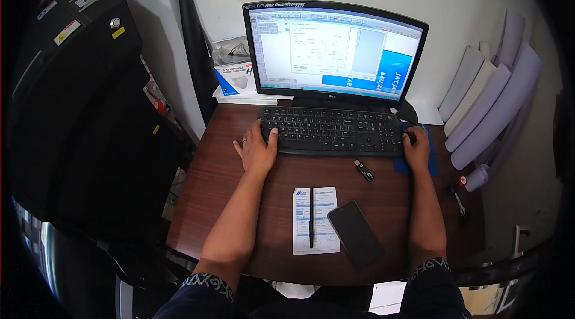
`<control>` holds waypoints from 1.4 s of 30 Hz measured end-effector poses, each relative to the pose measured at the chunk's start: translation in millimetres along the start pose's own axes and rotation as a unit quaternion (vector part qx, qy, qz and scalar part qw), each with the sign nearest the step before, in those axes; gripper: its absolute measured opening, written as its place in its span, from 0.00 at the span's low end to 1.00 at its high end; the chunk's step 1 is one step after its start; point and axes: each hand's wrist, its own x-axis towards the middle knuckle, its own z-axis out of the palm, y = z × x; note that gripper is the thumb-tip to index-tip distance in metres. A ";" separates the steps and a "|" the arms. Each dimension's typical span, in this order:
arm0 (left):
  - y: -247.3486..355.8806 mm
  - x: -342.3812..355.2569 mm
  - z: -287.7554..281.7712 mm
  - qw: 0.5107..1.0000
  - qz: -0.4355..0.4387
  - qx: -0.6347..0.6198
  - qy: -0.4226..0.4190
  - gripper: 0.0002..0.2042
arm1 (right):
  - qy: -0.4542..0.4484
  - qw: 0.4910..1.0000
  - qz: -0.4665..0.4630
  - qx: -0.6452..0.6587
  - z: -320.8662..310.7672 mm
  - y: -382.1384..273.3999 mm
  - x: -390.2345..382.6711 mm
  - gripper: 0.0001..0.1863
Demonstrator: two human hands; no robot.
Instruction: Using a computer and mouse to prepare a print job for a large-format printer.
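My left hand (pixel 259 151) rests at the left end of a black keyboard (pixel 335 133), fingers spread, with a ring on one of them. On the right, my right hand (pixel 418 151) is curled over a dark computer mouse (pixel 409 137), mostly hidden under the fingers, on a blue mouse pad (pixel 432 160). Behind the keyboard stands a lit monitor (pixel 323 49) with a dialog window and a blue design on its screen. Between my forearms lie a black USB stick (pixel 363 170), a printed paper form (pixel 301 223) with a black pen (pixel 311 217) across it, and a dark phone (pixel 356 235) overlapping the form's edge.
The dark wooden desk (pixel 209 199) has a large black machine (pixel 78 109) to its left. A box (pixel 236 79) sits on papers left of the monitor. Rolls of white and lilac material (pixel 497 97) lean at the right, near scissors (pixel 460 205).
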 end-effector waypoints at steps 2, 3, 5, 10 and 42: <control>0.1 -0.2 0.8 1.000 0.005 -0.005 0.000 0.32 | 0.007 1.000 0.001 -0.011 -0.4 2.3 -0.1 0.11; -1.2 0.1 -0.3 1.000 0.002 -0.006 -0.001 0.32 | 0.001 1.000 0.013 -0.009 0.9 2.9 0.1 0.11; 0.5 0.0 -3.9 1.000 -0.008 -0.008 -0.009 0.32 | -0.003 1.000 0.026 -0.009 1.1 1.2 0.4 0.11; 1.6 -0.1 -3.3 1.000 -0.012 0.002 -0.010 0.32 | -0.002 0.999 0.046 -0.025 0.2 -0.6 -0.8 0.11; 2.7 -0.3 -3.8 1.000 -0.010 0.001 -0.012 0.32 | -0.003 0.998 0.045 -0.038 -3.4 -5.1 -1.1 0.11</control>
